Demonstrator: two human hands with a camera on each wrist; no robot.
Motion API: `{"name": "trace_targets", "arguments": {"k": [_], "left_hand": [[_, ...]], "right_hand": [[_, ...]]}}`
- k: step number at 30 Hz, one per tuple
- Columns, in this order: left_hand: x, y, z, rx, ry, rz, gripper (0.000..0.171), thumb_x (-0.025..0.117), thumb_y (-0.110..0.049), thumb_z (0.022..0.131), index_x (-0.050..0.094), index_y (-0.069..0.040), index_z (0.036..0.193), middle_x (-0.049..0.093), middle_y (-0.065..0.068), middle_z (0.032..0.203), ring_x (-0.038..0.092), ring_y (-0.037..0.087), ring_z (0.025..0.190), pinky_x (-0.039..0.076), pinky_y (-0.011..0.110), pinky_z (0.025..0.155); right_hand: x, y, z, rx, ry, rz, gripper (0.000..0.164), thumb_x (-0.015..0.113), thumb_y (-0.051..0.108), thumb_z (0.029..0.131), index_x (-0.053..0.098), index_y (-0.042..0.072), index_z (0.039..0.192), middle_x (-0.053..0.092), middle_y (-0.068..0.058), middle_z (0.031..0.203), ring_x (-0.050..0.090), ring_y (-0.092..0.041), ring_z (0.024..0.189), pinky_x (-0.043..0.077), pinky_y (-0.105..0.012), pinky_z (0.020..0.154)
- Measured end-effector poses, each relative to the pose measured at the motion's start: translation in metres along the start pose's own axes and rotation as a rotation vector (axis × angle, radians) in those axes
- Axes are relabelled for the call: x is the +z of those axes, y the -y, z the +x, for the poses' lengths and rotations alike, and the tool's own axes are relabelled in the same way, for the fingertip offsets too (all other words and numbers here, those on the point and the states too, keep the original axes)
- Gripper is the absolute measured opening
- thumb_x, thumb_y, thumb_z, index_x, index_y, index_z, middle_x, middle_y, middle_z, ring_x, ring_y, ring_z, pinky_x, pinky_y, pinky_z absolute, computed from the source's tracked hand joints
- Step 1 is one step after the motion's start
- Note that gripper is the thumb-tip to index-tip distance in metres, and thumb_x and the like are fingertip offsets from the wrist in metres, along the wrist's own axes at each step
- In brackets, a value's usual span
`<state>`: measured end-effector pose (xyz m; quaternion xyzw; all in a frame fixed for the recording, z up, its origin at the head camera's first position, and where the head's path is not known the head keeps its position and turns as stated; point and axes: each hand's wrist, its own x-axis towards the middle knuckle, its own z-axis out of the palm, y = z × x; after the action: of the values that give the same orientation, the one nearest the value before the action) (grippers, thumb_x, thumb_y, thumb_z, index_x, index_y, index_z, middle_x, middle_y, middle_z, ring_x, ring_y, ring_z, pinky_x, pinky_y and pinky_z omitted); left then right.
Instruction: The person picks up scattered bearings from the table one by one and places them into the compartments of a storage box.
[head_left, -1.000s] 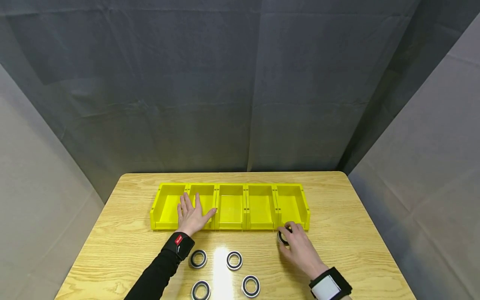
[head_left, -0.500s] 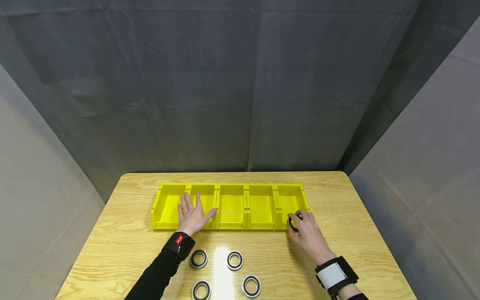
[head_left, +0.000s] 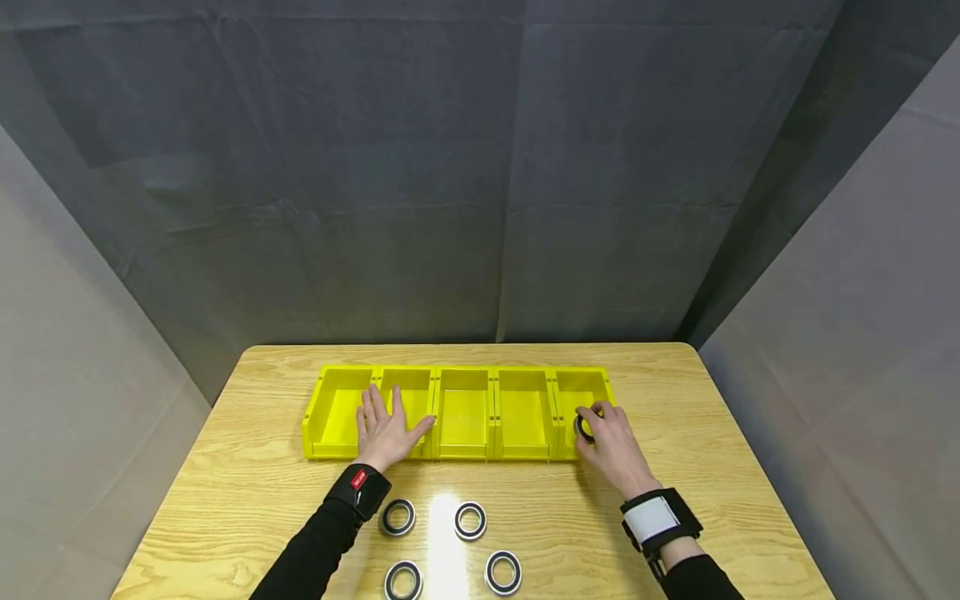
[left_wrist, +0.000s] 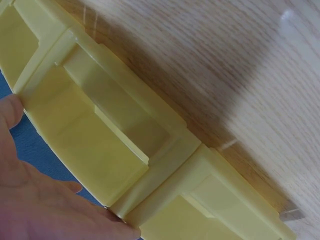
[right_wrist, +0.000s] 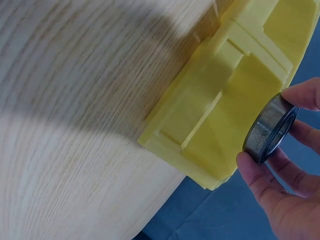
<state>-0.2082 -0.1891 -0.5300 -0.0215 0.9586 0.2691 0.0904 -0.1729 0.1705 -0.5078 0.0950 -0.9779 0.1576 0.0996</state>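
Note:
In the head view my right hand (head_left: 617, 454) pinches a ball bearing (head_left: 581, 430) over the rightmost compartment of a row of yellow bins (head_left: 465, 452). The right wrist view shows that bearing (right_wrist: 270, 129), a metal ring with a dark seal, gripped between thumb and fingertips above the end bin (right_wrist: 200, 125). My left hand (head_left: 384, 433) has its fingers spread and straight over the second bin from the left. In the left wrist view, fingers of the left hand (left_wrist: 45, 205) lie along the bins' edge (left_wrist: 115, 125); whether they press on it I cannot tell.
Several more bearings lie flat on the wooden table in front of the bins: two farther ones (head_left: 397, 517) (head_left: 470, 521) and two nearer ones (head_left: 402, 580) (head_left: 502, 572). Grey cloth (head_left: 390, 183) hangs behind the table, with lighter panels (head_left: 855, 333) at both sides.
My right hand has carried the bearing from in front of the rightmost bin, rightward and away from me, to over that bin. The left hand has stayed in place.

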Motion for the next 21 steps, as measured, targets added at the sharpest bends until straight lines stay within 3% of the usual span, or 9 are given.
{"name": "trace_targets", "arguments": {"k": [9,21], "left_hand": [[0.000,0.001,0.000,0.003,0.005,0.000,0.098,0.056,-0.057,0.096,0.011,0.000,0.161,-0.013,0.034,0.164,-0.011,0.049,0.154,-0.005,0.063,0.124],[0.001,0.001,0.000,0.005,0.003,-0.006,0.097,0.057,-0.056,0.096,0.012,0.002,0.160,-0.012,0.035,0.164,-0.012,0.050,0.154,-0.006,0.064,0.124]], "right_hand": [[0.007,0.001,0.016,0.005,0.005,-0.012,0.039,0.077,0.006,0.082,0.069,-0.004,0.118,0.063,-0.026,0.110,0.057,-0.046,0.103,0.053,-0.053,0.088],[0.011,0.001,0.039,0.046,0.073,-0.063,0.038,0.075,0.007,0.085,0.067,-0.003,0.121,0.062,-0.029,0.114,0.057,-0.050,0.109,0.054,-0.057,0.090]]}}
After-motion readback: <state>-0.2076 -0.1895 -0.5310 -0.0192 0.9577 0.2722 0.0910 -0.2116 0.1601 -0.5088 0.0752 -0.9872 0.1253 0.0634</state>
